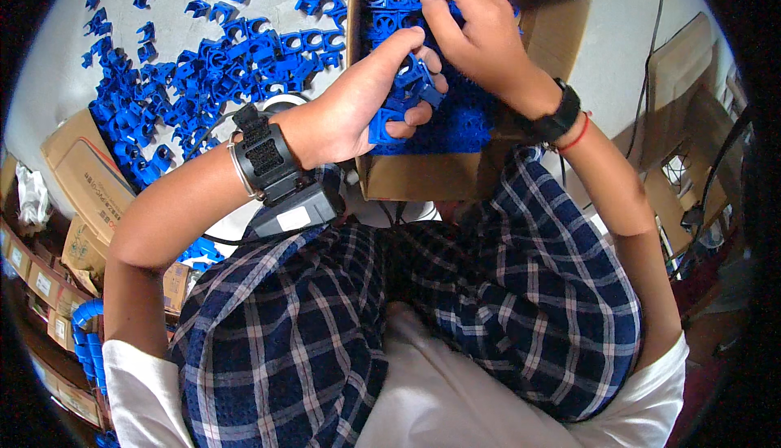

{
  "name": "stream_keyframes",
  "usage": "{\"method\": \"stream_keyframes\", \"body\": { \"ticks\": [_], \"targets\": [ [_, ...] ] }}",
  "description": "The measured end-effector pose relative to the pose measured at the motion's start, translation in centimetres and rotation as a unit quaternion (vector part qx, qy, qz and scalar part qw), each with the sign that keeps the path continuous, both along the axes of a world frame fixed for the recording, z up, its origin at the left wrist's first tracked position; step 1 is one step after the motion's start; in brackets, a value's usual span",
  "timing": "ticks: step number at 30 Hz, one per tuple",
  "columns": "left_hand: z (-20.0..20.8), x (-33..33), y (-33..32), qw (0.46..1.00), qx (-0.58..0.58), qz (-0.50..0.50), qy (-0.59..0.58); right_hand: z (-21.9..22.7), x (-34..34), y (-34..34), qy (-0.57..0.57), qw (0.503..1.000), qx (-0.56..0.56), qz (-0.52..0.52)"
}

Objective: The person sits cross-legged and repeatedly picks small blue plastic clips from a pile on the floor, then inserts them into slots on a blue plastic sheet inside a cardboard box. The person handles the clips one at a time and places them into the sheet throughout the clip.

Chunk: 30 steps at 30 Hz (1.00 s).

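Blue plastic pipe clips [411,86] lie in my left hand [362,102], its fingers curled round several of them above the near left part of an open cardboard box [431,173]. Over the box's far part reaches my right hand [480,33]. Its index finger is stretched to the left, with the thumb apart from it. The fingertips are at a row of blue clips [386,18] inside the box; whether they touch is unclear, and the other fingers are partly hidden. More blue clips [468,126] fill the box below both hands.
A large spread of loose blue clips [203,74] covers the pale floor left of the box. Cardboard flaps [85,175] and small cartons [41,281] stand at the left edge. A black cable [651,49] runs down the right side. A black device [297,212] rests by my left knee.
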<state>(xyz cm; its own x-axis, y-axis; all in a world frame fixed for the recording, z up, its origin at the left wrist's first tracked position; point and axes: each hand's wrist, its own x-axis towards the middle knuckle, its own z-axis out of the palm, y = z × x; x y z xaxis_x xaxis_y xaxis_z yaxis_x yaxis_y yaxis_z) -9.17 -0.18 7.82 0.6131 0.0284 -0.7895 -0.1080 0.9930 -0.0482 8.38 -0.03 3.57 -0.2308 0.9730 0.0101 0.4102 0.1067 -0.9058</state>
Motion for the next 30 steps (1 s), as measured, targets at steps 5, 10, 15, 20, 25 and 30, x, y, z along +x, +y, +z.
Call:
{"method": "stream_keyframes", "body": {
  "ticks": [5, 10, 15, 20, 25, 30],
  "targets": [
    [0.1, -0.4, 0.4, 1.0, 0.005, -0.01, -0.024, 2.0, 0.4, -1.1, 0.032, 0.996, 0.049, 0.067],
    [0.2, -0.5, 0.3, 0.999, 0.012, -0.036, 0.002, 2.0, 0.3, -1.9, 0.05, 0.989, 0.066, 0.124],
    [-0.1, -0.7, 0.0, 0.999, 0.014, -0.03, -0.011, 2.1, 0.3, -2.1, 0.025, 0.989, 0.078, 0.119],
    [-0.4, -0.8, -0.1, 0.996, 0.054, -0.049, -0.046, 2.4, 1.1, -1.8, -0.03, 0.996, 0.085, -0.013],
    [0.1, -0.6, -0.3, 0.992, 0.095, -0.087, -0.004, 0.1, 1.2, -0.3, -0.169, 0.983, -0.021, -0.074],
    [0.3, -0.7, 0.0, 0.986, 0.106, -0.13, -0.018, -1.7, 1.4, -0.2, -0.235, 0.969, -0.068, -0.009]
  ]
}}
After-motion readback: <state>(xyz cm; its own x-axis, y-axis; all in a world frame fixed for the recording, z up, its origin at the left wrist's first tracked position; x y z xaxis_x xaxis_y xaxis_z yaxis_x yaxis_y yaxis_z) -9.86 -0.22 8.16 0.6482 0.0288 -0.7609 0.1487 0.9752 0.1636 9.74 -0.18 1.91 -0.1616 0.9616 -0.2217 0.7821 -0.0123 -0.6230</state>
